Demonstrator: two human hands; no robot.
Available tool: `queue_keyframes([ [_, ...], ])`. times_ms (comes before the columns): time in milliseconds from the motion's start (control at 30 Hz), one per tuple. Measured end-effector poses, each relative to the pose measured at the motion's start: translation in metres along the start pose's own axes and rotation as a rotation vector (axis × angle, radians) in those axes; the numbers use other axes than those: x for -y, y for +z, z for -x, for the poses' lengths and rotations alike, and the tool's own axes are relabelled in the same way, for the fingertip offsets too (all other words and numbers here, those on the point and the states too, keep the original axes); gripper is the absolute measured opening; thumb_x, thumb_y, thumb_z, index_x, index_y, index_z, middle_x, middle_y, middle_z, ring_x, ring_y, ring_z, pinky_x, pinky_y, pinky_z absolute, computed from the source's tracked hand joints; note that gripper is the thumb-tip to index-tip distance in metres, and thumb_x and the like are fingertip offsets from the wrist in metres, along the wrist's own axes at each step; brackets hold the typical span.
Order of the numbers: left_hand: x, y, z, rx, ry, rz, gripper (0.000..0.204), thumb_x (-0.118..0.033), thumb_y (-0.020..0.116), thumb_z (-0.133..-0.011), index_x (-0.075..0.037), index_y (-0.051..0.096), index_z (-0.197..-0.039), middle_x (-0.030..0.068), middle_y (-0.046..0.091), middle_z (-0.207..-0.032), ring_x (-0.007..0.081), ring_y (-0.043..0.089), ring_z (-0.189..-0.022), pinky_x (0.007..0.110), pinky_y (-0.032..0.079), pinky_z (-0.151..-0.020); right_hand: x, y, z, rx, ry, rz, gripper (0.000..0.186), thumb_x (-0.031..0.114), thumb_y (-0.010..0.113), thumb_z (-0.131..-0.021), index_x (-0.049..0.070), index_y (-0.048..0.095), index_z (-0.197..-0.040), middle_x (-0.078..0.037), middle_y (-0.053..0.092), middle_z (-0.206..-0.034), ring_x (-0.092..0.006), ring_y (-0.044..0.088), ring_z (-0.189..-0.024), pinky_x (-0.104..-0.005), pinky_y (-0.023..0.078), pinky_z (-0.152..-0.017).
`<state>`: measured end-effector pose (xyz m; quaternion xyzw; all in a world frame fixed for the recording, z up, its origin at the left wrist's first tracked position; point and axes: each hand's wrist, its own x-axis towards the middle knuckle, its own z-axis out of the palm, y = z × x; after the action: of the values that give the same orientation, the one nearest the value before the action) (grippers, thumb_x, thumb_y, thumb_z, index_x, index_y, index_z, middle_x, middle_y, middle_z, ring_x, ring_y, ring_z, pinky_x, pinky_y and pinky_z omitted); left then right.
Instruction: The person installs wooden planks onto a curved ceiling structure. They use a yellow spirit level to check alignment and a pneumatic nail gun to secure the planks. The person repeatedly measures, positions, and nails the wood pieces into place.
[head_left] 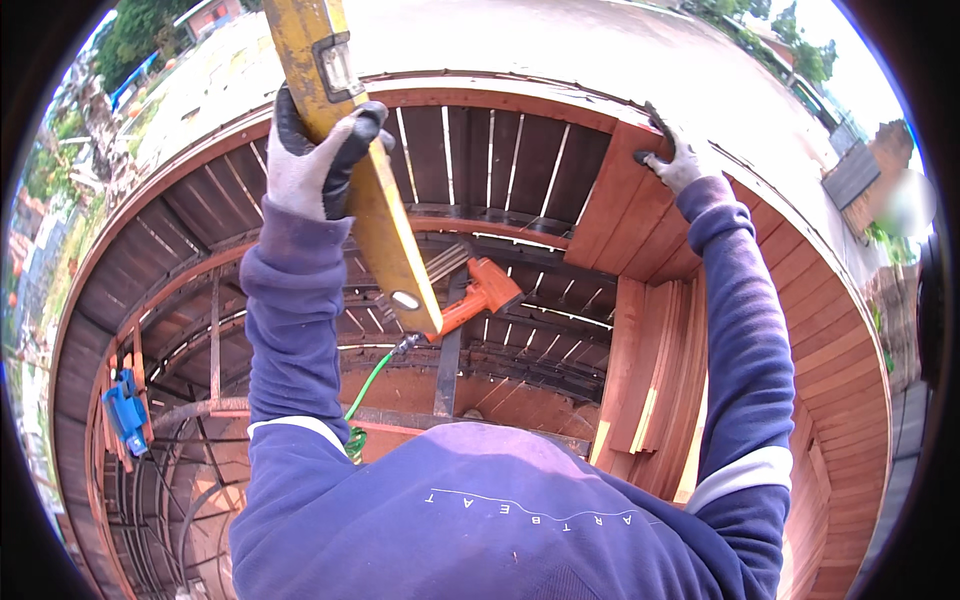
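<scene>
My left hand (312, 165), in a grey and black work glove, is closed round a long yellow spirit level (385, 235). The level slants from the top of the view down over the frame. My right hand (682, 165), gloved alike, grips the upper edge of a reddish-brown wooden board (612, 195), its thumb on the board's face and its fingers at the edge. This board is the leftmost of a row of boards (815, 345) that curves round to the right. Partly behind the level's lower end is an orange nail gun (488, 287), joined to a green hose (372, 382).
Loose planks (652, 350) stand stacked below my right forearm. Dark slats (480, 160) with bright gaps and curved rails (490, 228) lie left of the boards. A blue tool (125, 412) hangs at the far left. Beyond the rim stretches pale ground (560, 45).
</scene>
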<state>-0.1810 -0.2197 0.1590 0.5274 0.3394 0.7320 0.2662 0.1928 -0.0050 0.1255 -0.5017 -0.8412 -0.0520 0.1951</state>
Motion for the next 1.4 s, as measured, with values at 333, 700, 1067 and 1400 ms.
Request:
queue_keyframes([
  [333, -0.076, -0.161, 0.237, -0.565, -0.321, -0.819, 0.061, 0.0, 0.077, -0.075, -0.002, 0.05, -0.129, 0.0045, 0.062, -0.105, 0.01, 0.061, -0.085, 0.023, 0.052, -0.073, -0.03, 0.062, -0.034, -0.073, -0.054, -0.321, 0.06, 0.009, 0.075, -0.079, 0.007, 0.054, -0.135, -0.016, 0.063, -0.126, -0.0282, 0.059, -0.119, -0.038, 0.044, -0.103],
  [700, -0.011, -0.291, 0.396, -0.331, -0.806, -1.46, 0.066, -0.026, 0.08, -0.066, -0.003, 0.058, -0.124, 0.0206, 0.064, -0.115, 0.0371, 0.061, -0.107, 0.041, 0.049, -0.094, -0.032, 0.061, -0.037, -0.025, -0.094, -0.331, 0.083, 0.026, 0.075, -0.083, 0.028, 0.03, -0.152, -0.012, 0.054, -0.14, -0.0304, 0.051, -0.128, -0.0409, 0.041, -0.108],
  [1067, 0.033, -0.357, 0.386, -0.13, -0.705, -1.655, 0.073, -0.026, 0.086, -0.062, -0.006, 0.056, -0.125, 0.021, 0.061, -0.115, 0.0384, 0.058, -0.107, 0.045, 0.047, -0.095, -0.012, 0.032, -0.024, 0.005, -0.067, -0.358, 0.085, 0.012, 0.077, -0.08, 0.024, 0.033, -0.151, -0.013, 0.054, -0.14, -0.0236, 0.049, -0.132, -0.0379, 0.039, -0.111],
  [1400, 0.025, -0.342, 0.351, -0.169, -0.731, -1.565, 0.076, -0.025, 0.086, -0.062, -0.007, 0.055, -0.129, 0.0202, 0.058, -0.12, 0.0363, 0.055, -0.112, 0.043, 0.046, -0.099, -0.03, 0.043, -0.022, -0.142, -0.161, -0.317, 0.063, 0.021, 0.078, -0.08, 0.005, 0.052, -0.136, -0.018, 0.062, -0.127, -0.0293, 0.057, -0.121, -0.0395, 0.042, -0.104],
])
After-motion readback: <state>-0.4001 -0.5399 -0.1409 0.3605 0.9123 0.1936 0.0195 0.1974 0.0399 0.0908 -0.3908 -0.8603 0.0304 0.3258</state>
